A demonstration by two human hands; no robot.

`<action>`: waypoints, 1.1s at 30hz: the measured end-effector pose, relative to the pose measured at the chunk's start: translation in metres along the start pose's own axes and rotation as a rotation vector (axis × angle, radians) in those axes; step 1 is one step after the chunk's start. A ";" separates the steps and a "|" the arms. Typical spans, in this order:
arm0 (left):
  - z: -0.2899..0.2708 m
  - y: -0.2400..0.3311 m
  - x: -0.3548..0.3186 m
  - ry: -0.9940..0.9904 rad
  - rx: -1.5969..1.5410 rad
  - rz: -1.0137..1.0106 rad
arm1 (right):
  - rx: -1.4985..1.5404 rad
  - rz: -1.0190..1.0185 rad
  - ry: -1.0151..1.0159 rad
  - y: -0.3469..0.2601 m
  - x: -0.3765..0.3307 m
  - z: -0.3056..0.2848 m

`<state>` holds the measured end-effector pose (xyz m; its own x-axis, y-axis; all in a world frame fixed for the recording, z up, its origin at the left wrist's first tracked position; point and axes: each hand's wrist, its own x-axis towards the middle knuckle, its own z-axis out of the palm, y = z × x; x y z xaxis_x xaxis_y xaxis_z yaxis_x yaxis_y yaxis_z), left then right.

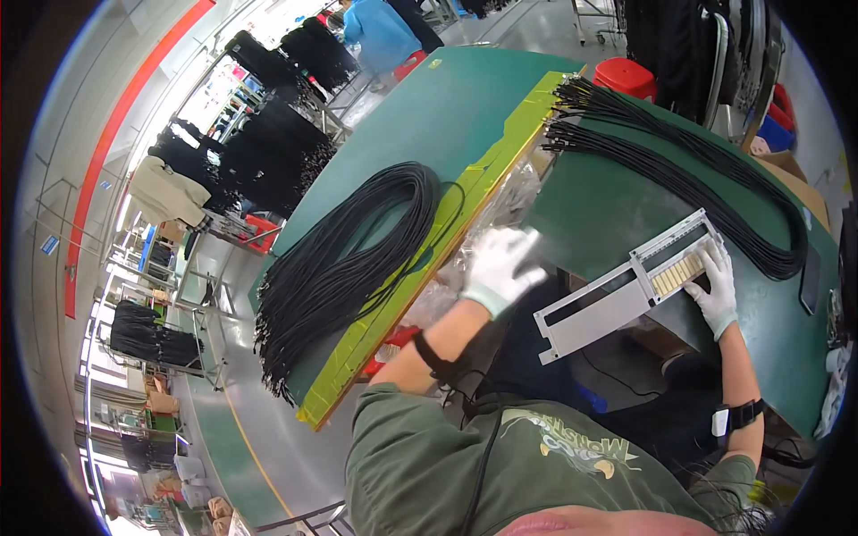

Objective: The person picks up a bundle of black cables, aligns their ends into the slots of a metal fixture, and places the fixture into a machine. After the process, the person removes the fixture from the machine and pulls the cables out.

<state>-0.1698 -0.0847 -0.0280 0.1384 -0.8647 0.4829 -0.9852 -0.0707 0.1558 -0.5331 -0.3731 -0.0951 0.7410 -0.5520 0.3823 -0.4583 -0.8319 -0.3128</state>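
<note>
A dark green T-shirt (420, 456) is showing nearest, and black straps (744, 414) are circling both wrists. The white-gloved left hand (502, 268) is hovering apart from the metal frame, its fingers spreading (their tips are blurring). The white-gloved right hand (718, 290) is touching the frame's far right portion, its fingers bending over the edge beside a row of cream-coloured strips (677, 273); I cannot tell whether they are pinching anything. That long silver-grey metal frame (599, 322) is lying aslant before the person, its lower left end reaching past the table's edge.

Beyond the left hand, crumpled clear plastic (517, 198) is lying along a long yellow-green board (487, 183), which is running diagonally across a green-topped table (393, 116). A looped bundle of thin black cables (313, 286) is resting left of the board, partly over it; another bundle of black cables (684, 181) is curving across the right side, near a dark flat rectangular object (811, 280). Farther off, a red plastic stool (626, 78) is standing behind the table, black bundles (273, 152) are hanging on racks, and a co-worker in blue (380, 36) is showing at the top
</note>
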 end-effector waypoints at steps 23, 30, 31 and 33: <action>-0.061 -0.196 -0.019 -0.296 0.006 -0.790 | 0.001 0.029 0.014 -0.003 -0.001 0.001; -0.061 -0.161 -0.028 -0.149 0.116 -0.691 | -0.009 0.077 -0.008 -0.009 0.000 -0.005; -0.059 -0.158 -0.028 -0.160 0.170 -0.634 | -0.008 0.089 0.007 -0.009 0.000 -0.005; -0.070 -0.159 -0.014 -0.230 0.080 -0.718 | -0.004 0.077 0.005 -0.008 0.003 -0.002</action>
<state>-0.0085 -0.0263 0.0003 0.7326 -0.6742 0.0932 -0.6667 -0.6834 0.2973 -0.5285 -0.3679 -0.0899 0.7011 -0.6145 0.3617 -0.5157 -0.7873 -0.3380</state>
